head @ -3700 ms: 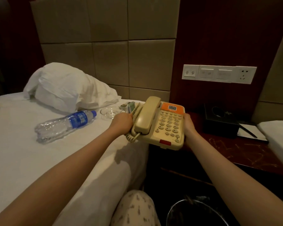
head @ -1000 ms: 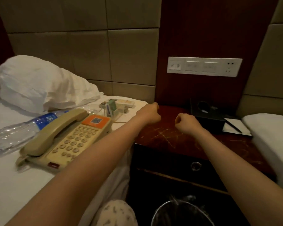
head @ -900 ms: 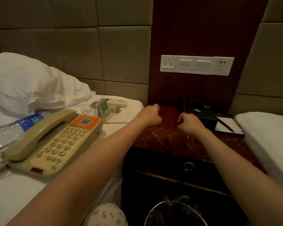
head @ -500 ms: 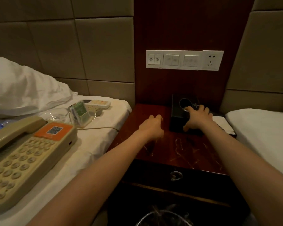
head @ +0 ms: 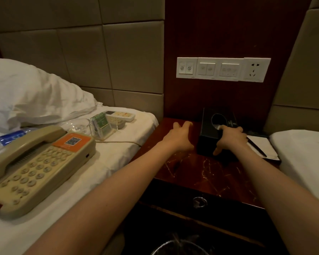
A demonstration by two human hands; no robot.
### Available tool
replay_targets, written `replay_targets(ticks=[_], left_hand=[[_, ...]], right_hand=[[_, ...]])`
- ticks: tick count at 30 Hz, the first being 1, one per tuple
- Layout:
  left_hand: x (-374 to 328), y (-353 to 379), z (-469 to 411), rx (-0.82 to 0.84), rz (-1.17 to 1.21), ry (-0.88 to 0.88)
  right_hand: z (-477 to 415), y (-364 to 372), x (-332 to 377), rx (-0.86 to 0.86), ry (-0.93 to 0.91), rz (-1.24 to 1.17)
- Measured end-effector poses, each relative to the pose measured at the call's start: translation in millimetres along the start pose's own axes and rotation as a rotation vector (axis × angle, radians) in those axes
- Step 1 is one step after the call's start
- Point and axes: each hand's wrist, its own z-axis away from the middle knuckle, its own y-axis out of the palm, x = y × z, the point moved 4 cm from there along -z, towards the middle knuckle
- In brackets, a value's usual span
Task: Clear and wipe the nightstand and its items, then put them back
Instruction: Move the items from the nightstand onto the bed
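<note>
A black tissue box (head: 210, 133) stands at the back of the dark red nightstand (head: 197, 172). My right hand (head: 230, 138) grips its right front part, thumb down the front face. My left hand (head: 179, 137) hovers open just left of the box, fingers spread, not clearly touching it. On the bed to the left lie a beige telephone (head: 35, 166), a clear card holder (head: 101, 126), a remote control (head: 118, 116), a glass ashtray (head: 77, 125) and a water bottle (head: 4, 140). A notepad with a pen (head: 261, 146) lies right of the box.
A switch and socket panel (head: 223, 69) is on the wall above the nightstand. The phone cord (head: 122, 142) runs across the sheet toward the nightstand. A pillow (head: 31, 96) lies at back left, a second bed (head: 306, 155) at right, a bin (head: 179, 248) below.
The telephone went from my hands onto the bed. Both hands then reached over the nightstand; my right hand has closed on the tissue box and my left hand has moved up beside it.
</note>
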Motion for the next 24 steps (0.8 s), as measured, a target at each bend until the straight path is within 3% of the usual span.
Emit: replay_targets(ticks=[7, 11, 13, 24], left_hand=[[-24.9, -17.2, 32.2, 0.032, -0.116, -0.039], [-32.8, -29.0, 55.8, -0.098, -0.315, 0.007], [-27.9, -38.3, 69.9, -0.129, -0.352, -0.055], [24.5, -110.0, 168.9, -0.215, -0.247, -0.328]], right_hand=[[46.4, -25.9, 24.7, -0.031, -0.168, -0.065], [79.3, -35.8, 48.3, -0.038, -0.324, -0.044], [95.6, -37.3, 62.5, -0.042, -0.404, -0.049], [171.9, -32.1, 160.4, -0.017, -0.757, -0.063]])
